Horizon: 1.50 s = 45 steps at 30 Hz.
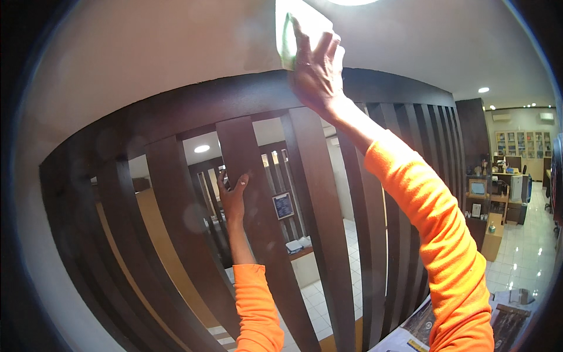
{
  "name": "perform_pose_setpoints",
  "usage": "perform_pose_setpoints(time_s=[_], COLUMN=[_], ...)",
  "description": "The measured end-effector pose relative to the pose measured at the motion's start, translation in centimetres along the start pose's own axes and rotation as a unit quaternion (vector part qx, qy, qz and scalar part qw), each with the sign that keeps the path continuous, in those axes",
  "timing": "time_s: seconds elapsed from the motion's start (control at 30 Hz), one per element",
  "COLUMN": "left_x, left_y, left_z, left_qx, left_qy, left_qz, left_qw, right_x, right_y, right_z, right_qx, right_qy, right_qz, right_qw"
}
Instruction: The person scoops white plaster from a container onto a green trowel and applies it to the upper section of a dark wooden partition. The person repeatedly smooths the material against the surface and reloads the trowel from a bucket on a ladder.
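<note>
My right hand (319, 67) is raised high, its fingers spread over a pale green-white cloth (285, 44) held up at the ceiling (176, 41), near a bright round lamp (352, 2). Glare washes out part of the cloth. Lower and to the left, my left hand (233, 190) grips the edge of a dark brown upright slat (239, 146), with the thumb on its front face and the fingers round its side. Both arms wear orange sleeves.
A row of dark slats under a thick top beam (193, 111) spans the view. Through the gaps show a framed picture (283, 206) and a tiled floor. At right are shelves, a desk and a bookcase (522, 144). Printed sheets (410, 334) lie at the lower right.
</note>
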<state>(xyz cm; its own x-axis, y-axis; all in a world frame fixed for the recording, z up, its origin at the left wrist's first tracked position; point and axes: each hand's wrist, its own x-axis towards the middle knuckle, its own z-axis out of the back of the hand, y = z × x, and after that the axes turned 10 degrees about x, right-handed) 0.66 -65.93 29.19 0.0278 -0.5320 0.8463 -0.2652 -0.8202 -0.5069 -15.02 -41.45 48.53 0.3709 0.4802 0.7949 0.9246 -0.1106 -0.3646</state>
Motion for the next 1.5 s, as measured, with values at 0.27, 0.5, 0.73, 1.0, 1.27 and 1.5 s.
perform_pose_setpoints(time_s=[0.27,0.5,0.73,1.0,1.27,1.5], left_x=[-0.4,-0.1,0.1,-0.3,0.1,-0.1], left_y=[-0.5,0.6,0.2,0.3,0.2,-0.2], left_z=[-0.1,0.2,-0.8,0.3,-0.3,-0.3], left_qx=[0.003,-0.031,-0.038,0.002,0.013,0.011], left_qy=[0.003,0.015,-0.009,-0.021,-0.034,-0.030], left_qz=[-0.018,-0.021,-0.037,-0.025,-0.007,-0.026], left_qw=[1.000,0.999,0.999,0.999,0.999,0.999], right_x=[4.5,6.3,0.5,-1.0,3.8,5.7], right_y=[1.4,1.7,-1.4,2.0,3.4,3.1], right_z=[-4.3,-7.2,-10.7,-5.7,-2.5,-2.0], right_qx=[-0.052,-0.041,-0.121,0.012,0.059,0.143], right_qy=[-0.167,-0.145,-0.090,-0.103,-0.116,-0.152], right_qz=[-0.022,-0.080,0.015,0.035,-0.046,-0.034], right_qw=[0.984,0.985,0.988,0.994,0.990,0.977])
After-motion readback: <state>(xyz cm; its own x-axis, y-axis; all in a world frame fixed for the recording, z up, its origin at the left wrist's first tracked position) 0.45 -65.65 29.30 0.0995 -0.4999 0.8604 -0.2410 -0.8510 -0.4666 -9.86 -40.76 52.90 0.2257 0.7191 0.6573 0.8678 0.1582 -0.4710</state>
